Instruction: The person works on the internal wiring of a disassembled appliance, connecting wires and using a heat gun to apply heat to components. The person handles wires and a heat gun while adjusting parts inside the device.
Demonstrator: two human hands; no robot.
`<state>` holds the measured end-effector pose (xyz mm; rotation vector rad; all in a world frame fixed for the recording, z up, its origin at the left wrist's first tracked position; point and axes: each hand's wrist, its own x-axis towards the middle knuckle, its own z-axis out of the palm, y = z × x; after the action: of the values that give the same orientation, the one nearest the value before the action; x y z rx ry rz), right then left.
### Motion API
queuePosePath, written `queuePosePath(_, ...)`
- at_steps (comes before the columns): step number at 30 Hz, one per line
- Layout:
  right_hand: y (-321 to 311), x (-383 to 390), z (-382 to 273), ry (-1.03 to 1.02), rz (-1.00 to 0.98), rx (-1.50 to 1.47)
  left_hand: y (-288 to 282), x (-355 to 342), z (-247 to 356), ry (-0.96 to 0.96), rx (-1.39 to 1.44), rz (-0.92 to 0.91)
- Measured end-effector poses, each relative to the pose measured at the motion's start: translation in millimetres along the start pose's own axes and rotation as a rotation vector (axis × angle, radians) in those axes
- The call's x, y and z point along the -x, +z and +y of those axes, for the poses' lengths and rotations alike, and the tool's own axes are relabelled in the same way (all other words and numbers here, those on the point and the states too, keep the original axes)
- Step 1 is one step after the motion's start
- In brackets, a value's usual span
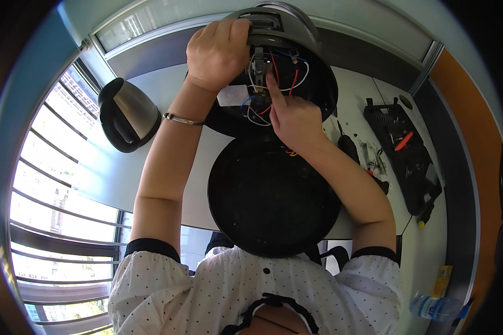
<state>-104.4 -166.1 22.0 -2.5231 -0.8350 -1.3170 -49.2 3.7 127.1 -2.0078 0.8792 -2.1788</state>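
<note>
My left hand (219, 54) grips the opened appliance (321, 84) on the surface (112, 181); my right hand (296, 120) pokes inside, forefinger out (curled fingers' contents: can't tell). A slipping grip could snag wires (294, 82).

We see glossy grey plastic on the appliance's shell (288, 40) and smooth, plastic-looking coating on the wires (303, 79). The disc (274, 195) looks matt black, lightly scuffed. Near us, the kettle (138, 106) has a satin metal body and black plastic handle. We note a shiny metal bracelet (184, 120), soft cloth blouse (223, 285), smooth pale table (176, 100) and clear plastic bottle (436, 308).
</note>
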Motion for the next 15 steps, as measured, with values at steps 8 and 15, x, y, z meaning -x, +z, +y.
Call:
queuePosePath(8,1.8,0.9,0.7,0.004,0.02,0.002,0.1,0.2,1.4,0.004,0.015,0.0)
queuePosePath(15,-0.8,-0.8,-0.5,0.007,0.009,-0.015,-0.4,-0.8,0.9,0.009,-0.002,0.016)
